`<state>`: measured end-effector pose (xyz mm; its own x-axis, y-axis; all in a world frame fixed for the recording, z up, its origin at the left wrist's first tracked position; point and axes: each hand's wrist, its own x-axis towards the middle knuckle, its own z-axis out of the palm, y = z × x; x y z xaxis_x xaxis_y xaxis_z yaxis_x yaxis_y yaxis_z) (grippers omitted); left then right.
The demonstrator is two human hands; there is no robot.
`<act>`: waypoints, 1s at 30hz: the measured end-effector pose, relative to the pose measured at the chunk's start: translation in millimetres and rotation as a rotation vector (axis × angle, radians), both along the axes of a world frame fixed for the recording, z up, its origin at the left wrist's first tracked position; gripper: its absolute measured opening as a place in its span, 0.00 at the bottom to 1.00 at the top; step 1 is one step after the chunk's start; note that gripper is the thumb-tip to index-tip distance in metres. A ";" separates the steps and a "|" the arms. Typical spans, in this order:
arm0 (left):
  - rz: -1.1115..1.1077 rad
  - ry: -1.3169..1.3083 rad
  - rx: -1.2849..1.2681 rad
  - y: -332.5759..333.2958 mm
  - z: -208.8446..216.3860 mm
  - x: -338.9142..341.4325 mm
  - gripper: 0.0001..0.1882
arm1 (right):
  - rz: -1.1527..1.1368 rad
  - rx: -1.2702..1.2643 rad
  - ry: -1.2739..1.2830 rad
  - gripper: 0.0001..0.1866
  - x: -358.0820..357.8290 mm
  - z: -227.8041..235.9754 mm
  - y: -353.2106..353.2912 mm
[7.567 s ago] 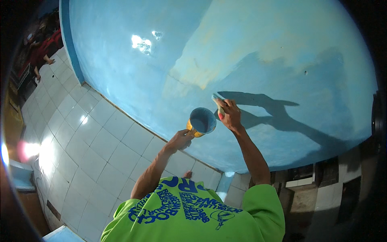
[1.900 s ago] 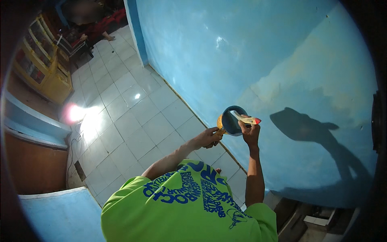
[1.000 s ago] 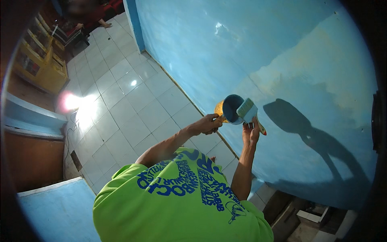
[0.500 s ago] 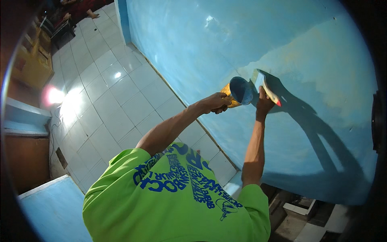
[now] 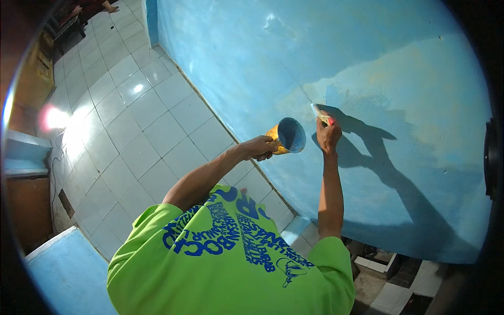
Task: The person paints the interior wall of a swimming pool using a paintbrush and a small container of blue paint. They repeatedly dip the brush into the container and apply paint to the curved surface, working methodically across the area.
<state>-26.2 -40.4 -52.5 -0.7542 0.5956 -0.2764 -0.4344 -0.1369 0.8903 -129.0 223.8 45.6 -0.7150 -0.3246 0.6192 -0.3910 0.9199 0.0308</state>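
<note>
Paintbrush [image 5: 322, 115] slants in right grip [image 5: 329, 137], bristles up-left, red end down-right.

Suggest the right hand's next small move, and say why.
Probably draw the brush rightward over the pale patch: the right hand has the bristles at or very near the blue wall by that patch, which looks less blue than the wall above. The left hand holds the orange cup clear, left of the brush.

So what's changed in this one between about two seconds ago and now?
The right hand has moved the brush from the mouth of the cup to the blue wall. Nothing was let go: the left hand still grips the cup, the right the brush.
</note>
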 end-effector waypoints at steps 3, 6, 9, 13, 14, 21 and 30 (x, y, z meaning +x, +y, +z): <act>0.000 -0.024 -0.024 -6.5 -7.6 7.5 0.18 | -0.081 -0.029 0.051 0.11 -21.7 -0.7 16.2; 0.043 -0.027 -0.055 -7.9 -1.1 10.9 0.20 | 0.124 -0.117 0.267 0.11 -35.9 59.3 16.9; 0.053 -0.027 -0.061 -8.1 2.6 13.0 0.22 | 0.246 -0.197 0.504 0.12 -30.1 109.2 -2.2; 0.064 -0.029 -0.013 -10.1 -1.1 13.4 0.22 | 0.353 -0.157 0.337 0.12 -29.4 97.2 -18.1; 0.063 -0.028 -0.018 -11.4 2.5 15.3 0.21 | 0.249 -0.117 0.157 0.13 -31.7 78.4 -18.0; 0.106 -0.026 0.025 -22.8 -6.3 20.7 0.18 | 0.053 -0.072 0.055 0.12 -44.7 26.7 -22.6; 0.162 -0.051 -0.040 -33.2 -7.6 25.2 0.17 | 0.125 0.030 -0.094 0.14 -59.1 15.0 -35.8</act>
<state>-1.1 -73.6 -60.1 -0.8239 0.4550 -0.3379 -0.4543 -0.1739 0.8737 -188.1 188.0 60.5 -0.7219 -0.4322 0.5404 -0.5052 0.8628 0.0152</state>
